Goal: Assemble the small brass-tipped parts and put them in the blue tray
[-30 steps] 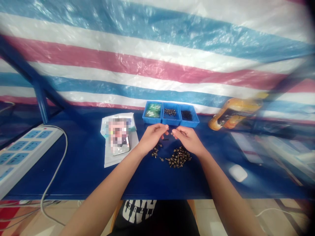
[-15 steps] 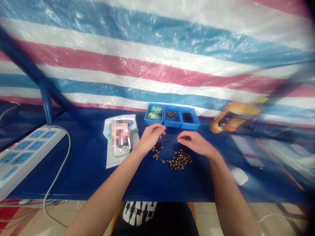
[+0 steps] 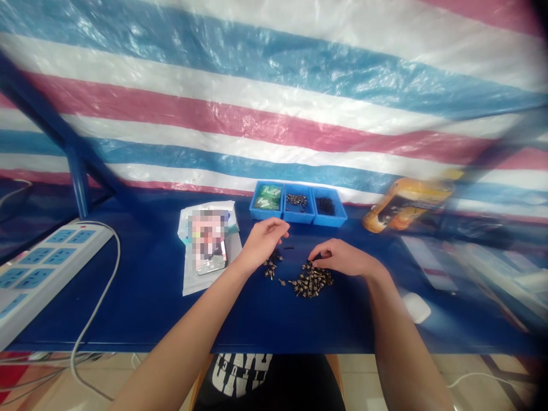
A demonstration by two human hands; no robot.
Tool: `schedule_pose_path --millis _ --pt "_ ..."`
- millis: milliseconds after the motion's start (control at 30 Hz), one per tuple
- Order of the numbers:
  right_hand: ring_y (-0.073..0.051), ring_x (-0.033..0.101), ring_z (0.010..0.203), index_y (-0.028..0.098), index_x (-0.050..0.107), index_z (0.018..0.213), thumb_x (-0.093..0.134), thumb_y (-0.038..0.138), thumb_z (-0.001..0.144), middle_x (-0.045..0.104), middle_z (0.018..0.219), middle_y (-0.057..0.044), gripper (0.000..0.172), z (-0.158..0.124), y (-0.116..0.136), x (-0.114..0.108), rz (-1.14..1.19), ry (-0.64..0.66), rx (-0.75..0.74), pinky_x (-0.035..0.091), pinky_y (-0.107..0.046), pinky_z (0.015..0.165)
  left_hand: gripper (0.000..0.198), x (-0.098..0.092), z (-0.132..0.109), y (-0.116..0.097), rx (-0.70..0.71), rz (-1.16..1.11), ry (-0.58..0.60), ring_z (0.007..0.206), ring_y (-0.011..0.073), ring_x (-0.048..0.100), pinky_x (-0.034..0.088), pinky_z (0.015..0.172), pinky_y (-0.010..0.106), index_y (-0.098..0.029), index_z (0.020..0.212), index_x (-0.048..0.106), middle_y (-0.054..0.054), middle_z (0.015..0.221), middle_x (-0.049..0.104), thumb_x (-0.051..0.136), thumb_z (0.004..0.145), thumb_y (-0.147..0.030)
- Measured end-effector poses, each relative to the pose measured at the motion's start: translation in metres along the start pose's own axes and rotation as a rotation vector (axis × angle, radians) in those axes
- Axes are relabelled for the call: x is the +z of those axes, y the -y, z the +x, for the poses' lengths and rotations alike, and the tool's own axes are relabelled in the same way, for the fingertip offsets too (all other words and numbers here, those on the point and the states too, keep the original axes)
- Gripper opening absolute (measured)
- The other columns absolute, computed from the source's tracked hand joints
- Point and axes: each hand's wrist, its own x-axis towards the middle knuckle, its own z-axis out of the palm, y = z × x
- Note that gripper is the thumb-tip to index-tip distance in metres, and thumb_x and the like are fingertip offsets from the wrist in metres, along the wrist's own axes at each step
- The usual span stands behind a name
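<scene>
Brassy screw pile (image 3: 312,281) on a blue worktop (image 3: 149,297)
It sits mid-worktop, with a smaller scatter (image 3: 270,267) just left of it. The right hand (image 3: 342,258) has its fingertips pinched together on the pile's far side. The left hand (image 3: 263,240) hovers curled over the scatter, can't tell if it grips anything. At the back edge are three blue plastic bins (image 3: 298,216): green bits, brassy screws, black bits.

Tarp (image 3: 274,114) behind is striped blue, white and pinkish red. Table (image 3: 149,302) is deep blue, the little bins (image 3: 298,219) a brighter blue. Screw pile (image 3: 312,281) looks dark brassy. Power strip (image 3: 38,268) is white with pale blue sockets, and the bottle (image 3: 406,202) is orange-yellow.
</scene>
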Motion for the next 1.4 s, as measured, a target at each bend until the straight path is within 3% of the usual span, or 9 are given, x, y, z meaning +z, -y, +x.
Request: schedule_pose_path --millis 200,400,833,1100,1400 --pt "-0.013 0.049 0.061 0.021 0.074 0.086 0.062 0.034 0.082 0.056 0.068 0.002 0.018 0.005 0.002 0.006 -0.079 -0.079 -0.040 0.036 -0.026 0.057 0.029 -0.002 0.000 0.001 0.018 0.024 0.004 0.068 0.0130 0.054 0.043 0.064 0.025 -0.020 0.085 0.067 0.002 0.081 0.067 0.062 0.086 -0.048" --pt "-0.013 0.049 0.063 0.021 0.073 0.092 0.064 0.038 0.084 0.054 0.070 0.003 0.020 0.008 -0.002 0.009 -0.090 -0.106 -0.070 0.038 -0.026 0.059 0.030 -0.003 0.002 0.002 0.048 0.049 -0.020 0.067 0.0136 0.055 0.044 0.065 0.026 -0.020 0.084 0.067 0.002 0.080 0.067 0.061 0.086 -0.049" --pt "-0.017 0.062 0.080 0.023 0.075 0.089 0.058 0.026 0.093 0.070 0.087 -0.004 0.018 0.023 0.006 0.022 -0.281 -0.372 -0.213 0.045 -0.030 0.077 0.028 -0.001 0.000 0.001 0.059 0.076 0.005 0.071 0.0136 0.055 0.044 0.069 0.026 -0.020 0.087 0.066 0.001 0.081 0.066 0.059 0.089 -0.047" --pt "-0.021 0.061 0.086 0.023 0.075 0.089 0.065 0.026 0.090 0.072 0.089 -0.004 0.010 0.026 0.005 0.026 -0.364 -0.386 -0.226 0.045 -0.035 0.081 0.028 -0.002 0.000 0.002 0.056 0.087 0.009 0.071 0.0136 0.055 0.043 0.069 0.026 -0.020 0.087 0.065 0.001 0.082 0.066 0.059 0.089 -0.047" --pt "-0.019 0.063 0.083 0.025 0.072 0.094 0.064 0.020 0.089 0.076 0.095 -0.001 0.010 0.029 0.007 0.028 -0.220 -0.544 -0.263 0.047 -0.035 0.079 0.027 0.000 -0.001 0.003 0.081 0.123 0.012 0.073 0.0142 0.058 0.045 0.068 0.026 -0.020 0.088 0.067 0.001 0.082 0.067 0.059 0.089 -0.046"
